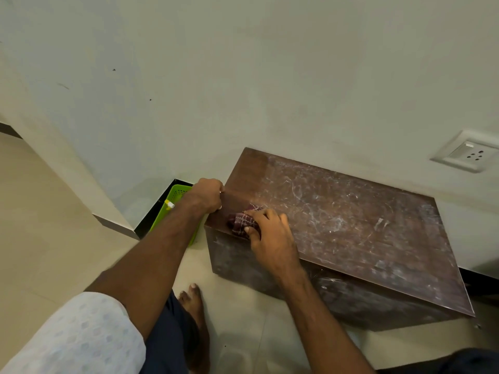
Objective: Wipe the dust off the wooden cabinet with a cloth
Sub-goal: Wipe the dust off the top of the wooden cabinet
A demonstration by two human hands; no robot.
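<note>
Head view: right hand (272, 238) fingers press the soft, bunched cloth (243, 221) flat at the cabinet (351, 225) top's left corner; left hand (206, 195) curls, gripping that edge.

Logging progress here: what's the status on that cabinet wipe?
Left hand grips cabinet's left edge. Right hand presses maroon cloth on cabinet top. Left strip wiped, rest dusty. Nothing in the way.

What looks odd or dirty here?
The wooden cabinet top carries whitish dust streaks over most of its right part; only a strip at its left end looks clean, beside the cloth under the right hand.
</note>
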